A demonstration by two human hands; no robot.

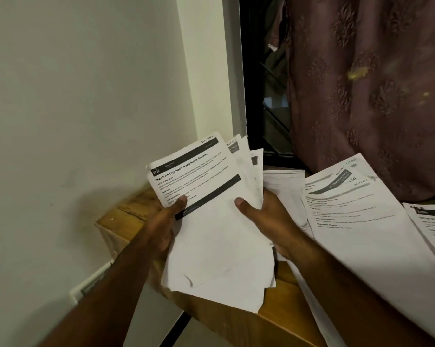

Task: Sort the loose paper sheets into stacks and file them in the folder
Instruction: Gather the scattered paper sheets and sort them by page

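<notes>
Paper sheets, fanned, gripped between left hand and right hand, thumbs on top, probably for sorting; further sheets lie on the wooden table.

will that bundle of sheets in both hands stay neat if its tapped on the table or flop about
The bundle of sheets is probably floppy: its lower corners curl. It likely slides apart easily, since the top edges already fan out between the left hand and right hand. It looks light.
</notes>
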